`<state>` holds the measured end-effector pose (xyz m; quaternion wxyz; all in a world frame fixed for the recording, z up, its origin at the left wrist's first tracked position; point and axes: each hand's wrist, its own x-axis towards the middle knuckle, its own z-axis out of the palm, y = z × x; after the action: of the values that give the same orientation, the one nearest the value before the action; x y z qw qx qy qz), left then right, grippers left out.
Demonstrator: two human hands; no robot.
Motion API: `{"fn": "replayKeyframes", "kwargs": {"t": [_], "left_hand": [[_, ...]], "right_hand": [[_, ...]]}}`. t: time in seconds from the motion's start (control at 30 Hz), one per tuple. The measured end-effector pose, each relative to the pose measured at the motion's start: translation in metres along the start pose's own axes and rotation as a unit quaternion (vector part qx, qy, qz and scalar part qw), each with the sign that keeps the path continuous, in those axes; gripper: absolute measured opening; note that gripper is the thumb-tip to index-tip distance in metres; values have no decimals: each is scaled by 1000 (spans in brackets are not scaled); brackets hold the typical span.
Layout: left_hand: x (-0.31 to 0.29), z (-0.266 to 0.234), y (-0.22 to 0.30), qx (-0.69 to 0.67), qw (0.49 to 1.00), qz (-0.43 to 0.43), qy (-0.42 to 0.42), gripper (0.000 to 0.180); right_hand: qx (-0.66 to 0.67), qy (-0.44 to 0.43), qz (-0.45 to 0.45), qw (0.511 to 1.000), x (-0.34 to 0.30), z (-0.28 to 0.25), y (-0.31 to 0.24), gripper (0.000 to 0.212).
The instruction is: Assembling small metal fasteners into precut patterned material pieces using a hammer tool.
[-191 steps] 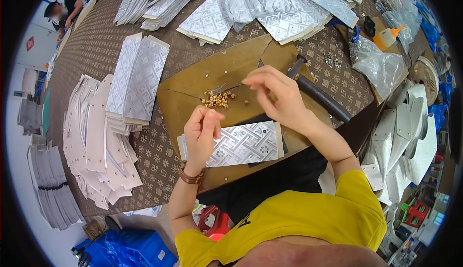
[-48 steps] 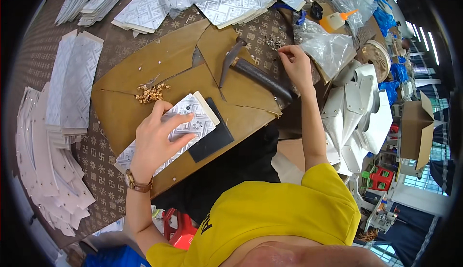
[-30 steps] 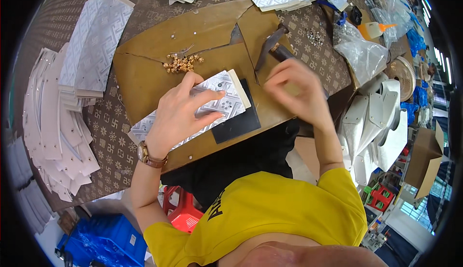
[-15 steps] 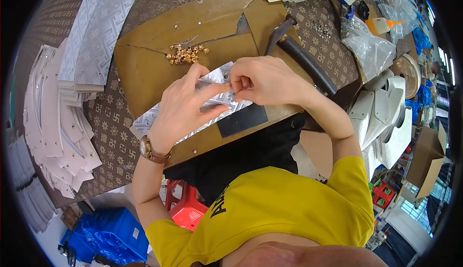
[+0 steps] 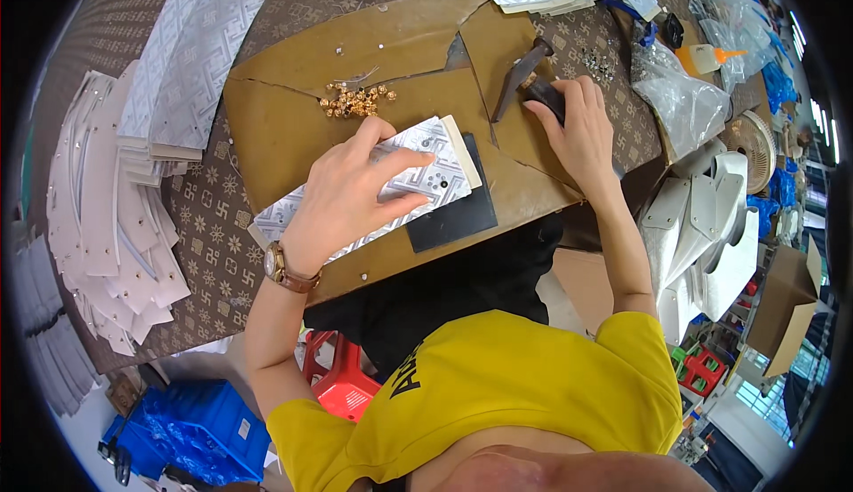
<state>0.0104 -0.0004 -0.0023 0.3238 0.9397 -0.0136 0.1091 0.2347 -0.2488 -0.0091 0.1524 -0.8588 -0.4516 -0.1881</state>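
A silver-grey patterned panel point(image 5: 444, 168) with a cream layer beneath lies slanted on the brown board. Small holes and a dark dot show near its right end. My left hand point(image 5: 342, 194), a watch at its wrist, grips the panel from its left part, thumb and forefinger on top. At the board's right side, my right hand point(image 5: 582, 137) is closed around the dark handle of a hammer point(image 5: 520, 79), which rests on the board; the palm hides most of that handle. Beyond the panel sits a small heap of gold-coloured metal studs point(image 5: 355, 101).
A black pad point(image 5: 458, 221) lies partly under the panel on the cracked brown board point(image 5: 293, 154). Stacked patterned panels point(image 5: 200, 57) and pale pieces point(image 5: 107, 199) stand at left. Small metal parts point(image 5: 597, 64), a plastic bag point(image 5: 680, 92) and a glue bottle point(image 5: 702, 59) are at right.
My right hand has left the panel's right end and moved right onto the hammer handle. My left hand keeps its hold on the panel. The view has shifted slightly.
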Motion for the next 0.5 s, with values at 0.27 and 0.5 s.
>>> {"fn": "replayKeyframes", "kwargs": {"t": [0.27,0.5], "left_hand": [[2,0,2,-7,999,-37,-15,51],[0,2,-1,-17,999,-39,-21,51]], "right_hand": [[406,-158,128,891,-53,-109,-47,27],[274,-224,79,932,-28,-61,-59,25]]}}
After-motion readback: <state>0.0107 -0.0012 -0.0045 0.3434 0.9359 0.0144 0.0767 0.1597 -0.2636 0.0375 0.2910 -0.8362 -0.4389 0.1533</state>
